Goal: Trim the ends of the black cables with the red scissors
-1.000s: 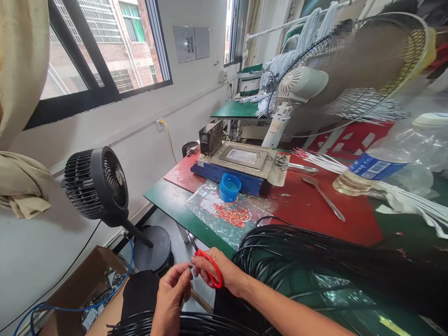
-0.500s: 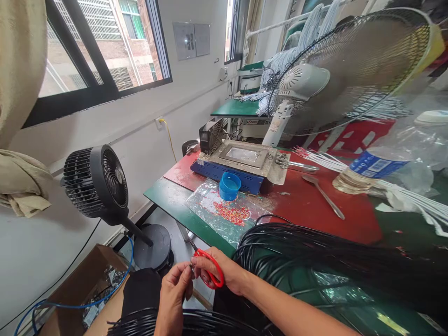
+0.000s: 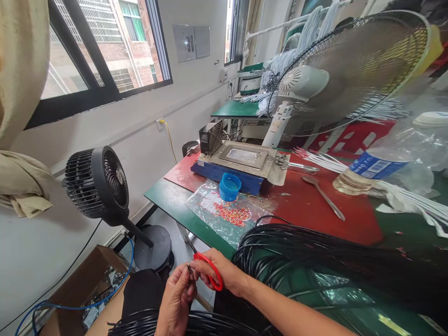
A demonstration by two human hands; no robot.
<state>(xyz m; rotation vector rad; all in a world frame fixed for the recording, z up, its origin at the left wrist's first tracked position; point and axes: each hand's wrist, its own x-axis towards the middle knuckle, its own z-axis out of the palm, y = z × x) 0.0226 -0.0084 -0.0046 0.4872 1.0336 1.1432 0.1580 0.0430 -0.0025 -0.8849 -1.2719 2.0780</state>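
Observation:
My right hand (image 3: 219,270) is closed around red-handled scissors (image 3: 217,283), whose dark blades point up and away to the left. Its thumb and fingertips also meet those of my left hand (image 3: 178,291). Between the fingertips of both hands shows a small dark end, which looks like the tip of a black cable (image 3: 189,267); most of it is hidden by the fingers. My left hand is closed in a pinch on it. A bundle of black cables (image 3: 135,323) lies across my lap, below my left wrist.
On the green table, a thick heap of black cables (image 3: 297,238) lies right of my hands. Farther back are a plastic bag (image 3: 199,201) with red and yellow bits, a blue cup (image 3: 230,187), a blue-sided hot plate (image 3: 227,175), a spoon (image 3: 324,198) and a bottle (image 3: 371,168). A black fan (image 3: 105,182) stands left.
My left hand has turned slightly, and its fingers have shifted a little at the pinch. The scissors have tilted slightly in my right hand, which stays at nearly the same place.

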